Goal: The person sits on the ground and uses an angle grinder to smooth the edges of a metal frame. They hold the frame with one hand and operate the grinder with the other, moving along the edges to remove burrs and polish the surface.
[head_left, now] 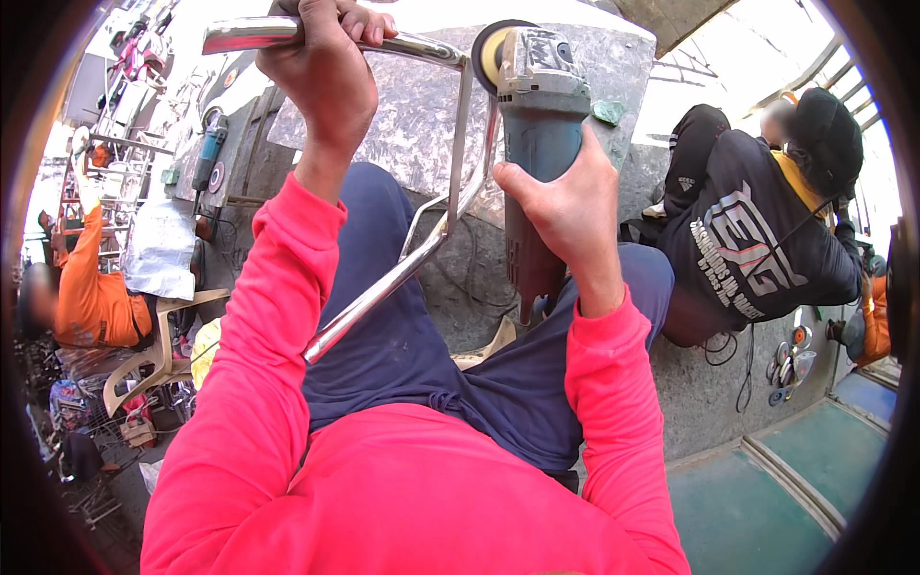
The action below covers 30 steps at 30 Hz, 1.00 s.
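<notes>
My left hand (324, 81) is wrapped round the upper bar of a bent, shiny chrome tube frame (381, 292), whose lower tube slants down over my thigh. My right hand (572, 206) grips the teal and grey body of an angle grinder (544, 110), held upright with its head at the top. A yellowish round disc (493, 57) is fitted on the grinder's head, facing the frame and close to its upper corner. I cannot tell whether the disc touches the tube or is spinning. The grinder's lower end hangs between my knees.
A scuffed grey board (407, 120) lies in front of me, with a green lump (608, 112) on it. Another grinder (208, 151) is at left, near a person in orange (84, 283). A person in black (752, 225) crouches at right, near several discs (788, 364) on the floor.
</notes>
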### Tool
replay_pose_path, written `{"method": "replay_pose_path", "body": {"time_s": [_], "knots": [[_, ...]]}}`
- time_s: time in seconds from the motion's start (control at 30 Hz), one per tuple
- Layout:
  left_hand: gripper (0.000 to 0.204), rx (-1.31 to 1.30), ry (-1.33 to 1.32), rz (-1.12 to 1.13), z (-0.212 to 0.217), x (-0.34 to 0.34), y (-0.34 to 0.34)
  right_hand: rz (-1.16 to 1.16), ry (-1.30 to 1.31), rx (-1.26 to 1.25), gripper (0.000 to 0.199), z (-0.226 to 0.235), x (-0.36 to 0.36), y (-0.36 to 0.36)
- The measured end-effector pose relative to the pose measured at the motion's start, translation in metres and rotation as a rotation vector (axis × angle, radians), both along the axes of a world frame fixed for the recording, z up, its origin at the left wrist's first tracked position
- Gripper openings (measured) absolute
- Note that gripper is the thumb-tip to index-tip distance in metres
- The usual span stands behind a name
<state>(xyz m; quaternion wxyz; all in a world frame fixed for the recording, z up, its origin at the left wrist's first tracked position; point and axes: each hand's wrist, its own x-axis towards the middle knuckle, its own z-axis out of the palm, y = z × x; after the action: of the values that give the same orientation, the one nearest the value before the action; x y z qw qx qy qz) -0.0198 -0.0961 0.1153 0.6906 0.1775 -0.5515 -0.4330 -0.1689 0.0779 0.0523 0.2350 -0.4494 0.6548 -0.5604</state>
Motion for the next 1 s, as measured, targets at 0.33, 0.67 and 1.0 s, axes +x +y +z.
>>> {"method": "replay_pose_path", "body": {"time_s": [0.33,0.67,1.0], "knots": [[0.038,-0.059,-0.018,-0.023,0.005,0.008,0.020,0.036,-0.036,-0.023,0.054,0.008,0.007,0.007],[0.035,0.014,0.002,-0.003,0.009,0.017,0.016,0.028,-0.056,0.062,0.056,0.014,-0.002,0.009],[0.034,0.035,0.019,-0.064,0.010,0.030,0.019,0.099,-0.085,0.083,0.056,0.023,0.010,0.023]]}}
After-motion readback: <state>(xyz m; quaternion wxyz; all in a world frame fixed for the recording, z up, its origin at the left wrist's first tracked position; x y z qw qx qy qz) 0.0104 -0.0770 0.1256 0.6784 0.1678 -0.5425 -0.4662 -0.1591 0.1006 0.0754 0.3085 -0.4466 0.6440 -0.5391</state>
